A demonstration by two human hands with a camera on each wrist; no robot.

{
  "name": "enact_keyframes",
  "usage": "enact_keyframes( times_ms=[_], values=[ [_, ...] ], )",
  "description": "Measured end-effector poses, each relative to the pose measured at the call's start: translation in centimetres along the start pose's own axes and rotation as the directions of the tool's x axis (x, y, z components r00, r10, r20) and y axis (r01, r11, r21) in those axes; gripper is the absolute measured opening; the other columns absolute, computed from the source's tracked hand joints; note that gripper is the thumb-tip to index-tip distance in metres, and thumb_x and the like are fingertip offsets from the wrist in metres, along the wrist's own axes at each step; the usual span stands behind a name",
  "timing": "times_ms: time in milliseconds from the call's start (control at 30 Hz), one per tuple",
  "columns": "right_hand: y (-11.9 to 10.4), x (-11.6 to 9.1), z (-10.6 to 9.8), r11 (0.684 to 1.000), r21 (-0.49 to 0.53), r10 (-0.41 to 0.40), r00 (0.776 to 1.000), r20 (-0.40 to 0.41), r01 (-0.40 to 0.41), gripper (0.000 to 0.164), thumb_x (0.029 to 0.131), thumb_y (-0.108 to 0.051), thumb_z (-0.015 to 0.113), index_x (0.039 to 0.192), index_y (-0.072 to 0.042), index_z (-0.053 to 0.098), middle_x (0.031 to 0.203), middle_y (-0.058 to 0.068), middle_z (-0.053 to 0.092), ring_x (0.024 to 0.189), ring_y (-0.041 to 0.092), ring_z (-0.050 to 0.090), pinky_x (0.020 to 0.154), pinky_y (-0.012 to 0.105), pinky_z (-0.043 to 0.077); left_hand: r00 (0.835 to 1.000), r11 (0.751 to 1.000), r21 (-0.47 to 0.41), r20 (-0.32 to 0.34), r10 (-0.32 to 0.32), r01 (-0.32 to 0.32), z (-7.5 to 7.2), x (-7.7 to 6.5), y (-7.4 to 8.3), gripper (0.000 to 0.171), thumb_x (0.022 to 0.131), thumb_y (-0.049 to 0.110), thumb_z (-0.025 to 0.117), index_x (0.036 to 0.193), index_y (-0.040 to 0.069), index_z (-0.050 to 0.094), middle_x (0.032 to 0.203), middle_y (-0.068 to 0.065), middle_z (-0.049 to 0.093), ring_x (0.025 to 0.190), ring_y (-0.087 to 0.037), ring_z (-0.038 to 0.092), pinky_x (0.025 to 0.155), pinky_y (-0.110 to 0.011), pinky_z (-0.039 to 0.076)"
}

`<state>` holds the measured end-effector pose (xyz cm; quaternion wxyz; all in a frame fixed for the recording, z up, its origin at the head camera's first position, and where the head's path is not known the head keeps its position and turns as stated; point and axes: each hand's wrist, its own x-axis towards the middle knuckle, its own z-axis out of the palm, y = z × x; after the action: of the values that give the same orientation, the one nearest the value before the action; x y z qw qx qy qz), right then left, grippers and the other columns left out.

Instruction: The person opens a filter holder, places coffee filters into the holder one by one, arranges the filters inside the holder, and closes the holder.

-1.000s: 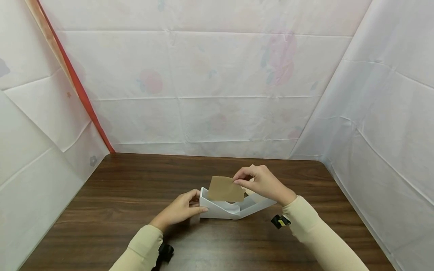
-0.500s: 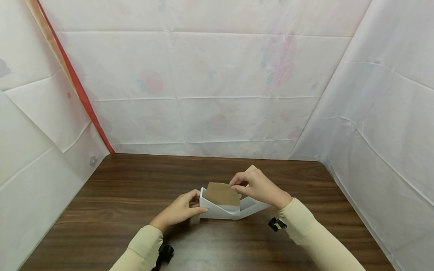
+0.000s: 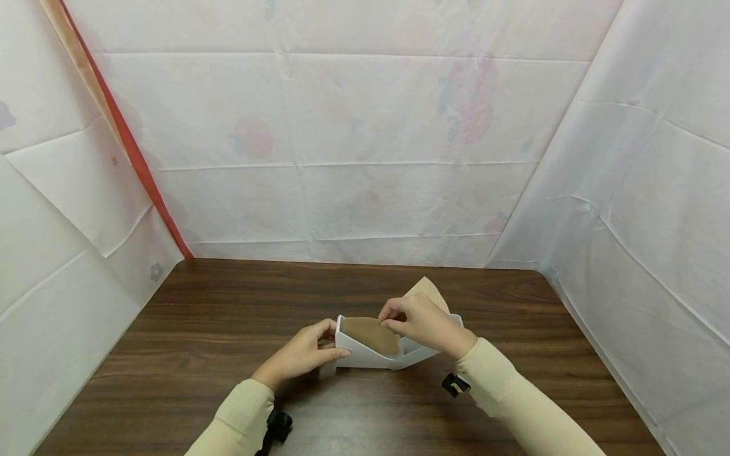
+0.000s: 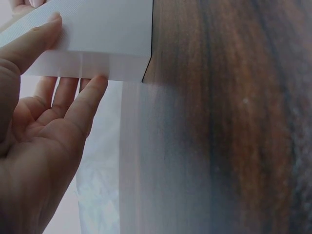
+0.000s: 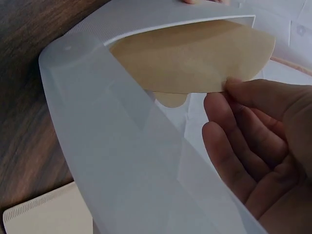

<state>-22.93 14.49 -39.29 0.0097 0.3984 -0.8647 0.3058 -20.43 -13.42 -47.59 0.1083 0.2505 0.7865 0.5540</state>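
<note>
Brown paper sheet (image 3: 367, 333), lower centre: likely light, creasable; edge, the apt hold, pinched by right hand (image 3: 421, 322). White holder (image 3: 359, 356): gripped by left hand (image 3: 301, 352), far side unclear.

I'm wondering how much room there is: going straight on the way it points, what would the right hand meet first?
Most likely the brown paper that the right hand pinches; past that, perhaps the tall end of the white box, though depth is unclear and it might pass over.
</note>
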Motion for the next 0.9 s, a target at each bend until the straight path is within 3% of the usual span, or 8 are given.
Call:
enact_keyframes(
  times_ms=[267, 600, 900],
  values=[
    [0.0, 0.1, 0.8, 0.999, 0.034, 0.017, 1.0, 0.007, -0.017, 0.005, 0.092, -0.006, 0.074, 0.091, -0.011, 0.074, 0.076, -0.003, 0.07, 0.064, 0.0, 0.059, 0.057, 0.02, 0.051, 1.0, 1.0, 0.01, -0.004, 0.014, -0.014, 0.0, 0.0, -0.1, 0.034, 0.092, 0.021, 0.076, 0.116, 0.005, 0.058, 0.112, -0.005, 0.067, 0.105, -0.022, 0.065, 0.088, -0.03, 0.055],
    [0.0, 0.2, 1.6, 0.999, 0.002, 0.033, 0.998, 0.052, -0.033, 0.005, 0.09, -0.006, 0.075, 0.088, -0.01, 0.075, 0.075, -0.006, 0.069, 0.066, -0.001, 0.057, 0.06, 0.02, 0.05, 1.0, 1.0, -0.027, 0.003, 0.002, -0.002, 0.1, 0.0, -0.1, 0.033, 0.092, 0.017, 0.076, 0.117, 0.003, 0.058, 0.116, -0.007, 0.066, 0.108, -0.024, 0.064, 0.087, -0.029, 0.055],
    [0.0, 0.2, 1.8, 0.998, -0.014, 0.062, 0.995, 0.082, -0.062, 0.005, 0.09, -0.006, 0.075, 0.088, -0.011, 0.074, 0.075, -0.006, 0.068, 0.065, 0.0, 0.055, 0.059, 0.021, 0.049, 1.0, 1.0, 0.01, 0.007, -0.014, 0.014, -0.1, 0.0, -0.1, 0.036, 0.092, 0.024, 0.076, 0.117, 0.006, 0.058, 0.114, -0.005, 0.066, 0.105, -0.02, 0.065, 0.085, -0.029, 0.055]
  ],
)
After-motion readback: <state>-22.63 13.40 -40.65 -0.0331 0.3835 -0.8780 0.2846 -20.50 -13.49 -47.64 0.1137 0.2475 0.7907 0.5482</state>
